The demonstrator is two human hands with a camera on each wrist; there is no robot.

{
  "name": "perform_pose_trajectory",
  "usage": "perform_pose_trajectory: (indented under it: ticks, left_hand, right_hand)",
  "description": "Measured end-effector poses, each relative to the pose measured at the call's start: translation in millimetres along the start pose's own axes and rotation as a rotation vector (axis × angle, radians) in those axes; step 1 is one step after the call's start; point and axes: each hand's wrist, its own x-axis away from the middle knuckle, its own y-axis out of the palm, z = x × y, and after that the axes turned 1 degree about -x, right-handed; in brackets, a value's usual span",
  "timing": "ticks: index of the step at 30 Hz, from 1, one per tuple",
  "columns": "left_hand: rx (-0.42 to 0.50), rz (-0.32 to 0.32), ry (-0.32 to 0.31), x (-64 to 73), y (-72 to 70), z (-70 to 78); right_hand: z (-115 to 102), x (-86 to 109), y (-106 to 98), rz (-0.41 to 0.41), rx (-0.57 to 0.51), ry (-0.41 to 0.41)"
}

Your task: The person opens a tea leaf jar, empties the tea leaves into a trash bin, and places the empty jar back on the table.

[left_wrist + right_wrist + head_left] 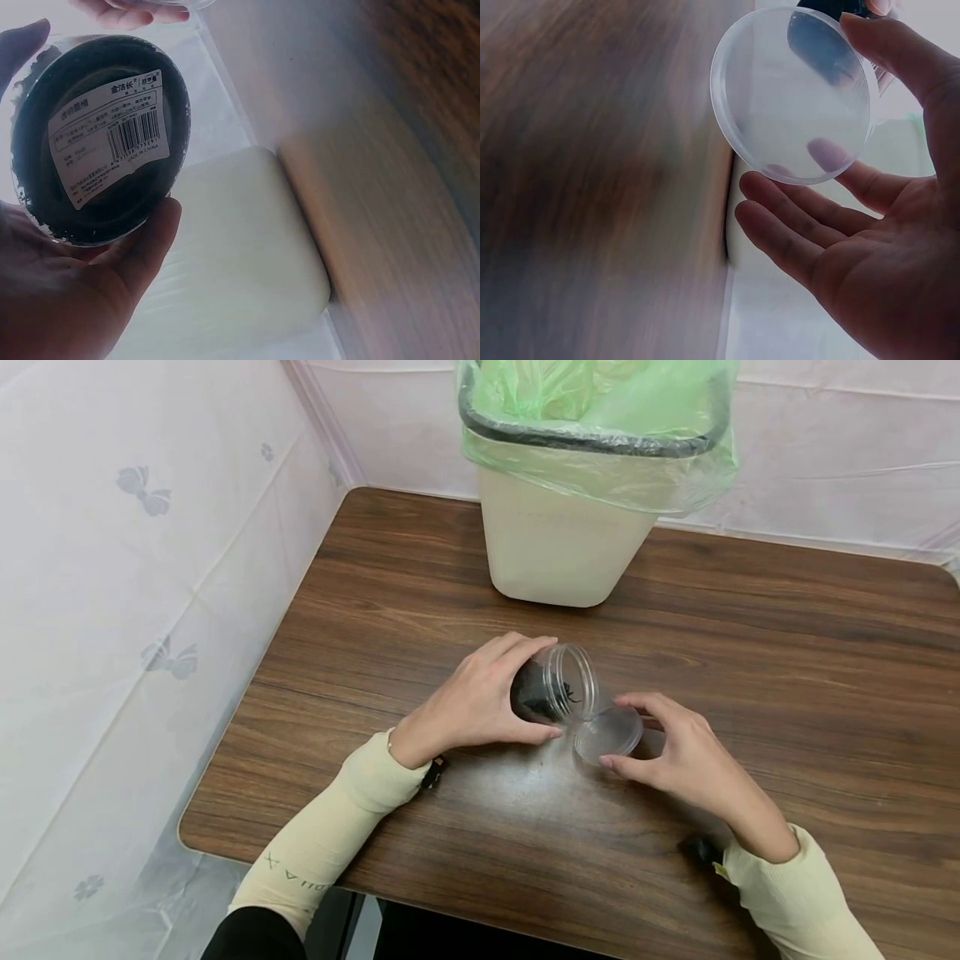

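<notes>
My left hand grips a clear plastic jar that is tilted on its side, its uncovered mouth toward the right. Dark, loose contents fill the lower part of the jar, with some thin dark bits near the neck. A white label with a barcode covers the jar's base in the left wrist view. Just right of the mouth, my right hand pinches a round clear lid by its edge, between thumb and fingers. In the right wrist view the lid is seen face-on, with fingertips showing through it.
A cream bin with a black rim stands at the back of the wooden table. Its green plastic liner hangs over the rim. Pale patterned sheeting borders the table at the left and back.
</notes>
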Motion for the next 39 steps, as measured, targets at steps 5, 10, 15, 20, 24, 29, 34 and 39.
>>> perform_pose_trajectory:
  ticks: [5,10,15,20,24,29,34,39]
  left_hand:
    - [0.006,0.009,-0.010,0.5,-0.6,-0.6]
    - [0.012,0.008,-0.014,-0.8,-2.0,-0.4]
    - [0.015,0.018,-0.015,-1.7,-4.0,-0.2]
    - [0.020,0.030,-0.004,-3.3,-4.9,-0.3]
    - [0.018,0.027,-0.010,-4.2,-7.4,0.5]
    - [0.017,0.028,-0.015,-4.3,-10.3,0.6]
    - [0.017,0.029,-0.017,-4.5,-11.4,-0.8]
    - [0.019,0.027,-0.026,-4.7,-12.3,-1.5]
  right_hand:
    - [3.3,3.4,1.4,-0.024,0.025,0.011]
    - [6.8,5.8,4.4,-0.033,0.071,0.009]
    - [9.7,6.3,6.2,-0.047,0.101,-0.022]
    - [10.9,6.9,6.7,-0.075,0.108,-0.029]
    - [10.7,7.2,7.4,-0.096,0.105,-0.003]
    - [9.5,7.2,8.2,-0.105,0.099,-0.007]
    - [9.5,6.3,9.7,-0.103,0.107,-0.025]
    - [9.2,6.1,8.6,-0.116,0.115,-0.035]
